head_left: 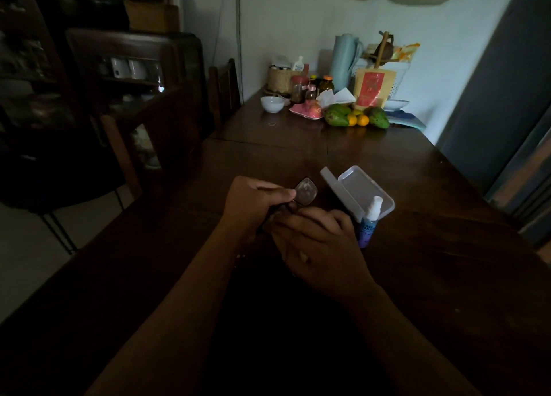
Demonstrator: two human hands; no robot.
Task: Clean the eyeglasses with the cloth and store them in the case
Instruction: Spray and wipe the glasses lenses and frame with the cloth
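Head view, dim light. I see both hands meeting over the dark tabletop, near its middle. The left hand grips the eyeglasses by the frame, its thumb laid beside the one lens that shows. The right hand curls its fingers over the near half of the eyeglasses; I cannot tell whether a cloth lies under them. Just right of the hands the pale case lies open with its lid raised. A spray bottle stands upright in front of it. Fruit and jars crowd the far end.
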